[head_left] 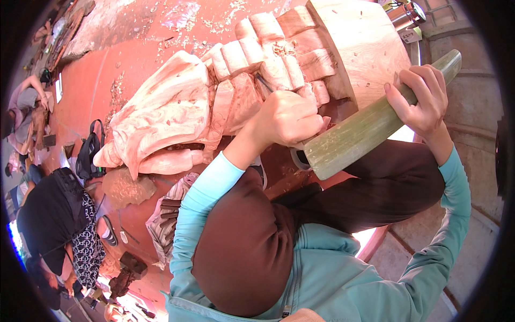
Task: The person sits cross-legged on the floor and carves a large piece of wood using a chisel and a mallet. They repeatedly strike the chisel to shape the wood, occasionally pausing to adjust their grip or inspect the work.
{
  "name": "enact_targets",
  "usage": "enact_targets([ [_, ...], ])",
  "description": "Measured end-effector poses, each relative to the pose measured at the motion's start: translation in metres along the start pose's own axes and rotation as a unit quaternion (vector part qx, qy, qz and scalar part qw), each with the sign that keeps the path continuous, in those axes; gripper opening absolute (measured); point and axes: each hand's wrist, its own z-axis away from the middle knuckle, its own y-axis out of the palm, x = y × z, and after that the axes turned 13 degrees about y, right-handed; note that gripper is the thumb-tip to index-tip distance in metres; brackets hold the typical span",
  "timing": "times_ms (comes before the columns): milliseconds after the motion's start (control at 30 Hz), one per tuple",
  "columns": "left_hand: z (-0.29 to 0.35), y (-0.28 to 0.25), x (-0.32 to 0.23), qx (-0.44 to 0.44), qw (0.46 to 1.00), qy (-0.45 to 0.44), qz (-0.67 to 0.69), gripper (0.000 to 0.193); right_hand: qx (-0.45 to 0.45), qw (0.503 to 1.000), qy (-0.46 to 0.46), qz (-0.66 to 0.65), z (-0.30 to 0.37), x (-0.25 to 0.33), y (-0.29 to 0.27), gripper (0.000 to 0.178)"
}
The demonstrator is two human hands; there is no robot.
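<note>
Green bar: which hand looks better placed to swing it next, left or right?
Probably the right hand: it grips the bar toward its right end. The left hand is a fist beside the carving, seemingly closed around a dark tool, so it looks less free.

The person's left grip (292,118) is a closed fist around a thin dark tool (261,81), its shaft pointing at the pale wood carving (166,107). The right grip (421,99) wraps the far right part of a long green bar (357,137), slanting down to the left; its near end lies just beside the left fist, and whether they touch is unclear. Shavings (284,49) lie among the carved blocks, and a smooth wooden slab (367,45) stands at the carving's right end. Left on the red floor (91,96) sits a black bag (90,155); far right, a metal flask (406,16).
</note>
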Motion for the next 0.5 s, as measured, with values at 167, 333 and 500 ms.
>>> enact_targets([
  [167,0.0,0.002,-0.002,-0.014,1.0,-0.004,-0.001,0.035,0.004,1.0,0.005,-0.003,-0.002,0.004,0.002,0.041],
  [333,0.002,0.001,-0.005,0.023,0.999,0.003,-0.041,0.03,-0.016,1.0,-0.015,-0.012,0.0,0.002,0.002,0.041],
  [500,-0.001,-0.003,-0.016,0.097,0.995,0.028,-0.025,0.02,-0.01,1.0,-0.005,-0.018,-0.001,0.006,0.001,0.033],
])
